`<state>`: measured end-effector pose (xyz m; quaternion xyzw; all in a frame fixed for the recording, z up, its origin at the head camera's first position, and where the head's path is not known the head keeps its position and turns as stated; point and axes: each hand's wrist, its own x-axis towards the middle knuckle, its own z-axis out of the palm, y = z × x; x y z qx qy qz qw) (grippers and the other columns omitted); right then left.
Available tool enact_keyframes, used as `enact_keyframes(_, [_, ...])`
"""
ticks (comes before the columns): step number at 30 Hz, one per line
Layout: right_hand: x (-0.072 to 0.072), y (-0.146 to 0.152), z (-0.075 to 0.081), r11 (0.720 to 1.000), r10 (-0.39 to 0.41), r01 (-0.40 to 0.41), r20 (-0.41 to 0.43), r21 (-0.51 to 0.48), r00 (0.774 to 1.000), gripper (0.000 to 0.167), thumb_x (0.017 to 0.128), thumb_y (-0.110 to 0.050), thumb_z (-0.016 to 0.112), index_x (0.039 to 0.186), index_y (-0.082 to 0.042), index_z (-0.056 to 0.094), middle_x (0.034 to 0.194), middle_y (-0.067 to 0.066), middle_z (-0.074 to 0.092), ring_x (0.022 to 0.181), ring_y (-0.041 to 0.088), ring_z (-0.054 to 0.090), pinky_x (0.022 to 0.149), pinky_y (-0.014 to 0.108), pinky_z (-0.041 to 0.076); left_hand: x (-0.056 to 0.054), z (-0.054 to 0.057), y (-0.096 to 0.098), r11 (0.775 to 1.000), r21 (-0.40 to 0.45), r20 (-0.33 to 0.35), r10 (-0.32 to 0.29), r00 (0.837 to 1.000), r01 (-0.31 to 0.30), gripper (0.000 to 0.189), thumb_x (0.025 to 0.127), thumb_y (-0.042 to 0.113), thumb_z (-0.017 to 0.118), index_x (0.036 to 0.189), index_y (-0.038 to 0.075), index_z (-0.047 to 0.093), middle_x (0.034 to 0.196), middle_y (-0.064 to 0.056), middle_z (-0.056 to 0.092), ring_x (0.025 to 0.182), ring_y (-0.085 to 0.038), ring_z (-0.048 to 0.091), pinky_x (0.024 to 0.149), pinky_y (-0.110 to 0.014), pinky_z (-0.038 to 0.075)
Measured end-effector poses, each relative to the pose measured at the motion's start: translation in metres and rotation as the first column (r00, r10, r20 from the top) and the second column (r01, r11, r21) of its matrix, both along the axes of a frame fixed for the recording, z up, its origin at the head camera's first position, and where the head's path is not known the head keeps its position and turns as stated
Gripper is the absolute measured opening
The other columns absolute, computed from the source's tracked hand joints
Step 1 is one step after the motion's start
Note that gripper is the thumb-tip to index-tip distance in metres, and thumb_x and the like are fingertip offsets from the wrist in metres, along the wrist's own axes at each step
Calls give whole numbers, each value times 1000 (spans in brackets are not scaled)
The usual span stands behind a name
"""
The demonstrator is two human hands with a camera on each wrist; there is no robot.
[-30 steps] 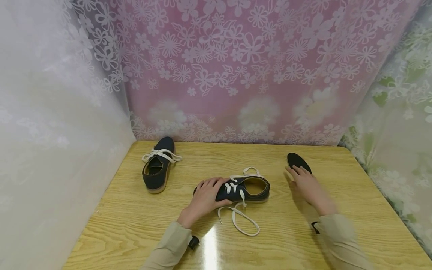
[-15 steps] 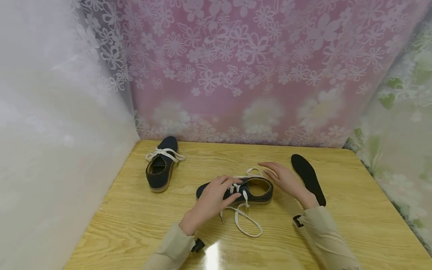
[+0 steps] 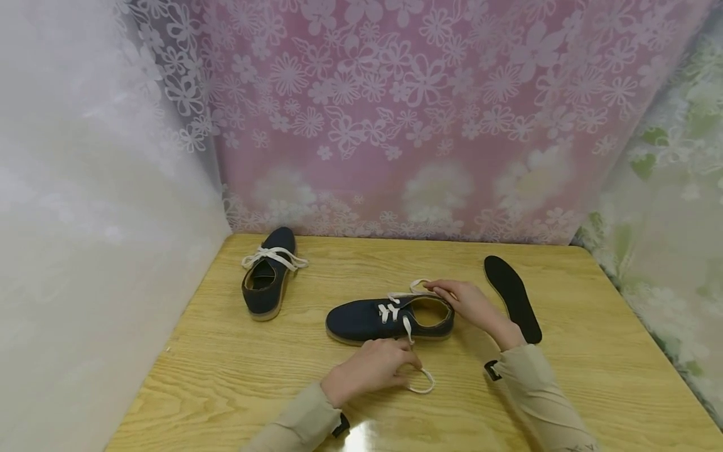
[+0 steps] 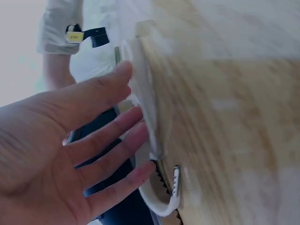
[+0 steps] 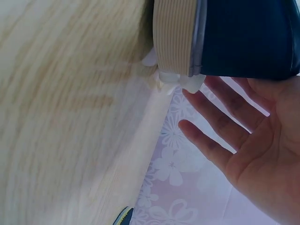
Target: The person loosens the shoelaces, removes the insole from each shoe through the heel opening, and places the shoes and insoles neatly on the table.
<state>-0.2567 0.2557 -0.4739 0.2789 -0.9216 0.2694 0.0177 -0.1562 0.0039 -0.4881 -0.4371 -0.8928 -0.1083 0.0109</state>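
Observation:
A navy canvas shoe (image 3: 356,317) lies sideways mid-table, toe to the left, its white laces untied and loose on both sides. My left hand (image 3: 373,367) is at the near shoelace (image 3: 425,384); in the left wrist view its fingers are apart and fairly straight, fingertips at the lace. Behind the heel, my right hand (image 3: 471,307) reaches to the far lace loop (image 3: 417,287), fingertips right at it. In the right wrist view the shoe's heel (image 5: 248,37) hides its thumb and index fingertip, so I cannot tell whether they pinch the lace.
A second navy shoe (image 3: 265,295) with its laces tied in a bow stands at the back left. To the right of my right hand, a black insole (image 3: 511,295) lies on the wooden table (image 3: 226,389). A pink floral curtain (image 3: 373,157) hangs behind the table.
My left hand has left the shoe's toe and come down to the near lace. My right hand has moved left from the insole to the far lace loop.

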Motion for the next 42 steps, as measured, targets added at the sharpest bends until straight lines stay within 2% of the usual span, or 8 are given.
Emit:
enact_keyframes(3, [2, -1, 0, 1000, -12, 12, 14, 8, 1000, 31, 107, -15, 52, 133, -7, 67, 125, 12, 71, 113, 32, 68, 94, 52, 53, 1, -2, 0, 998, -46, -18, 38, 999, -39, 28, 81, 35, 86, 107, 31, 76, 112, 10, 67, 95, -6, 66, 68, -20, 52])
enact_keyframes(8, [7, -2, 2, 999, -21, 20, 28, 35, 999, 30, 108, -16, 51, 131, -8, 68, 118, 10, 73, 106, 29, 70, 88, 48, 56, 0, -5, -2, 992, -51, -66, 112, 992, -115, 10, 86, 22, 83, 86, 27, 73, 89, 14, 65, 73, -3, 61, 58, -19, 46])
enact_keyframes(12, [12, -2, 1, 999, -18, 17, 19, 44, 1000, 29, 108, -16, 51, 128, -9, 70, 113, 7, 74, 94, 23, 71, 77, 40, 54, -2, -8, -8, 988, -49, -63, 140, 988, -143, 12, 84, 15, 80, 81, 24, 72, 83, 13, 64, 71, -3, 59, 59, -20, 46])
enact_keyframes(19, [24, -3, -3, 999, -2, 1, 22, 48, 1000, 29, 108, -18, 52, 130, -11, 70, 119, 10, 73, 81, 10, 63, 68, 31, 42, -5, -12, -19, 984, 68, 22, 161, 987, -162, 14, 81, 10, 78, 82, 19, 67, 77, 12, 62, 69, -2, 55, 61, -19, 46])
enact_keyframes(25, [34, -10, -3, 998, 34, -34, -8, 52, 999, 29, 107, -19, 53, 130, -13, 70, 122, 9, 72, 72, 8, 60, 67, 29, 42, -6, -10, -26, 964, 119, 13, 240, 971, -240, 18, 82, 8, 76, 78, 16, 60, 74, 7, 57, 64, -5, 51, 56, -20, 42])
enact_keyframes(32, [53, -30, 2, 993, 78, -72, -56, 99, 995, 26, 105, -13, 56, 126, -8, 70, 108, 6, 74, 71, 6, 60, 63, 28, 47, -11, -4, -36, 907, 168, 46, 383, 923, -385, 31, 83, 7, 73, 64, 15, 49, 66, 4, 45, 59, -8, 41, 52, -25, 36])
enact_keyframes(37, [63, -44, 4, 986, 135, -131, -34, 104, 990, 27, 105, -14, 57, 128, -4, 67, 96, 3, 72, 69, 8, 61, 61, 26, 48, -19, -4, -47, 861, 211, 13, 471, 882, -463, 44, 82, 5, 72, 58, 16, 36, 61, 1, 45, 54, -12, 42, 47, -29, 38])
enact_keyframes(42, [66, -48, 2, 982, 165, -162, -32, 100, 986, 37, 100, -16, 67, 134, -3, 63, 120, 12, 71, 105, 28, 70, 85, 43, 58, -28, -2, -59, 809, 171, 38, 564, 825, -562, 34, 87, 8, 70, 62, 14, 47, 69, -3, 53, 57, -19, 52, 48, -35, 44])
